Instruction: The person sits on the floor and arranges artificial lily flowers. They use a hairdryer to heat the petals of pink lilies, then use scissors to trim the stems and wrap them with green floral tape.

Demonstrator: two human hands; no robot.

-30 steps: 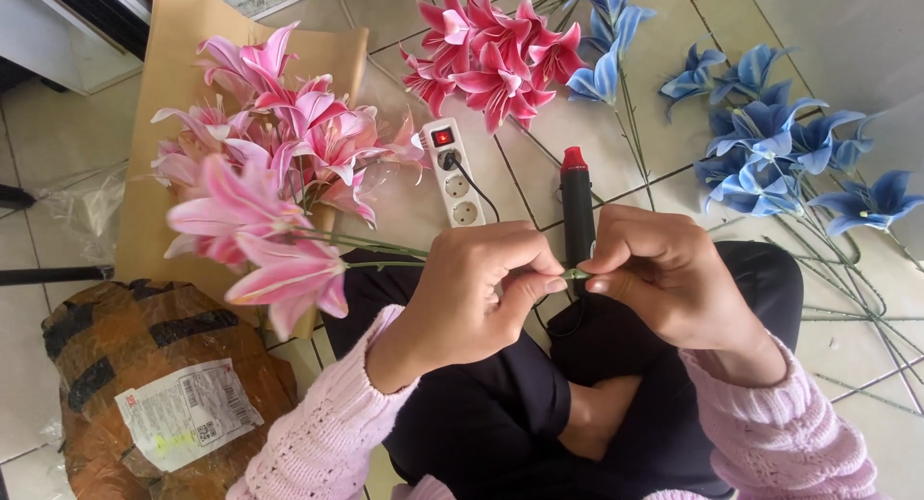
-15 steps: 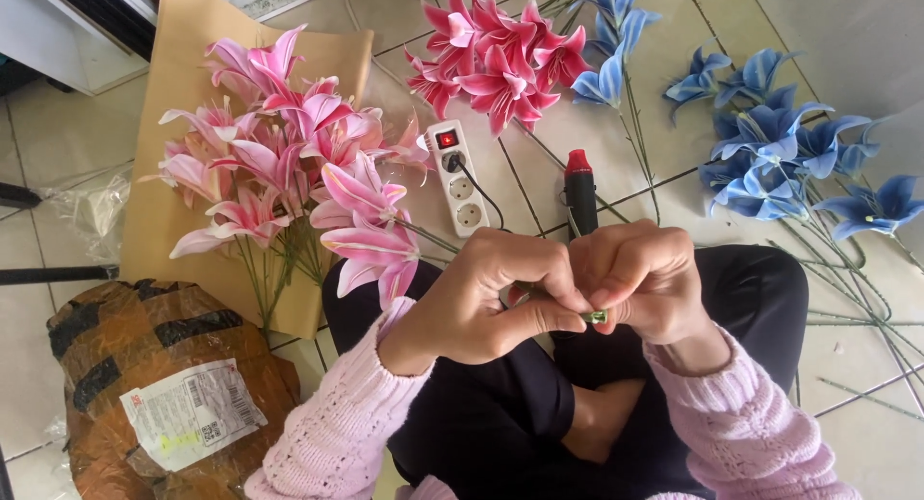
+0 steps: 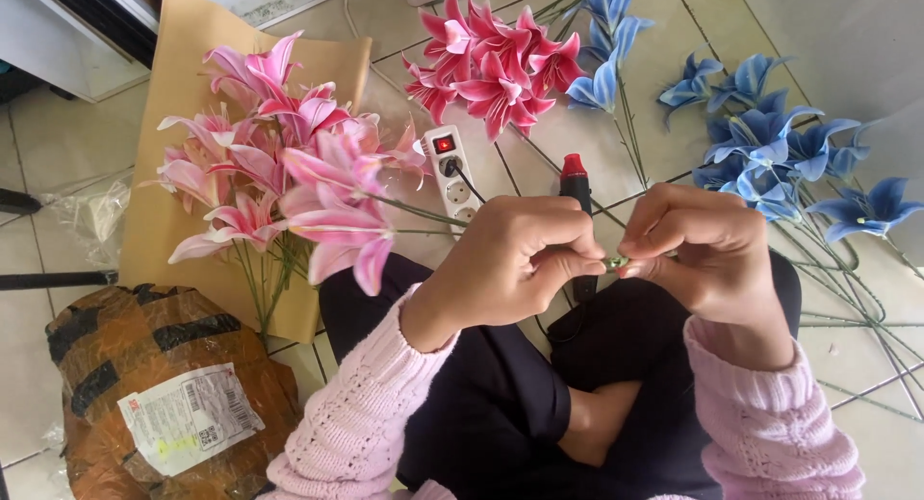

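Observation:
My left hand (image 3: 515, 259) pinches the thin green stem (image 3: 423, 211) of a pale pink artificial lily (image 3: 337, 235), whose bloom hangs out to the left over my lap. Facing it, my right hand (image 3: 707, 245) is closed on the stem's green-wrapped end (image 3: 616, 263), fingertips almost touching those of the left. A black glue gun with a red tip (image 3: 576, 187) lies on the floor just behind the hands, partly hidden by them.
A bunch of pink lilies (image 3: 260, 163) rests on brown paper (image 3: 192, 96) at left. Red-pink lilies (image 3: 491, 67) and blue lilies (image 3: 770, 144) lie on the tiles behind. A white power strip (image 3: 450, 173) sits beside the gun. A taped brown parcel (image 3: 154, 394) is bottom left.
The held lily has swung from far left toward my lap, its bloom turning downward. Both hands have drawn closer together on the stem end.

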